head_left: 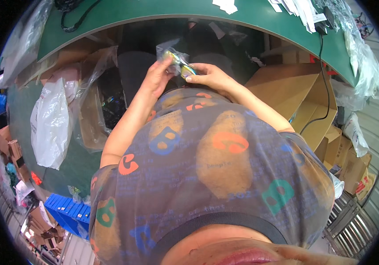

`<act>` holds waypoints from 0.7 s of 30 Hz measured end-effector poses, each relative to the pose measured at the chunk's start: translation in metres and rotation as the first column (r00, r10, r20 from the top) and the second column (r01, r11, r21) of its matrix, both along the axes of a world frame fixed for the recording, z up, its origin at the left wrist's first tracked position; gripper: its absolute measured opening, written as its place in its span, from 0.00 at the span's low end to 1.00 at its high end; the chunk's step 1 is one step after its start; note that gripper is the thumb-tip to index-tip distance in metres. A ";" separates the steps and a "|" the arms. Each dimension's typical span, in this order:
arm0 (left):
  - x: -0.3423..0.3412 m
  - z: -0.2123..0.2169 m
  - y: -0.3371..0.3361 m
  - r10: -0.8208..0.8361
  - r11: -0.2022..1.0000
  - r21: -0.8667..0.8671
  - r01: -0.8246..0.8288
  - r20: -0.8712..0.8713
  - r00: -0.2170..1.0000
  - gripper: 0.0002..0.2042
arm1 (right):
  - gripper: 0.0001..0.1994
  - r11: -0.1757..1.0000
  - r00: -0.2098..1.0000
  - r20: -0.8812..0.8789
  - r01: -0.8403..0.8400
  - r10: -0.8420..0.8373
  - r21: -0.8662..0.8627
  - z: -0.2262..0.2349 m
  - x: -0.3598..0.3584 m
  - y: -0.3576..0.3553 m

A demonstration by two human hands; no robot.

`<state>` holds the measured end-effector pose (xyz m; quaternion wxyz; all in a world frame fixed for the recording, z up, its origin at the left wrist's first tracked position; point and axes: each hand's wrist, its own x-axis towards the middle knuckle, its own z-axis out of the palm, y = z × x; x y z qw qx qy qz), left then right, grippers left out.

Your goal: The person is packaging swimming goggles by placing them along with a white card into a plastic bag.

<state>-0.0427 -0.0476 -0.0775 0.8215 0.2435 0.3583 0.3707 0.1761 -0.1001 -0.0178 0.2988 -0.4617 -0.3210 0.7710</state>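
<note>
Over my lap, both hands hold what looks like a pair of mirrored sunglasses [186, 71], shiny yellow-green and blue. A crinkled clear plastic bag [168, 45] covers part of them. My left hand [160, 74] is closed on the left end, its fingers slightly blurred. At the other end, my right hand [209, 77] pinches with thumb and fingers. The plastic and my fingers hide much of the shape. Ahead of both hands runs the curved edge of a green table [154, 9].
A white plastic bag [51, 126] and an open carton [93, 117] lie to the left. Blue boxes [68, 214] stand at the lower left. On the right are a large open cardboard box [282, 84] and a hanging black cable [329, 88]. White paper slips [302, 13] lie on the table.
</note>
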 end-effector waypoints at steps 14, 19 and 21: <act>0.002 0.005 -0.005 -0.021 1.000 -0.027 0.015 -0.265 0.964 0.32 | 0.48 0.994 0.999 0.028 -0.025 0.022 0.107 -0.022 0.015 0.025; 0.000 -0.012 -0.013 0.192 0.870 0.490 0.053 -0.436 0.879 0.27 | 0.49 0.979 0.995 0.080 -0.081 0.066 0.187 -0.028 0.007 0.032; -0.001 -0.013 -0.011 0.190 0.857 0.514 0.041 -0.388 0.902 0.23 | 0.49 0.975 0.994 0.070 -0.100 0.088 0.197 -0.026 0.004 0.033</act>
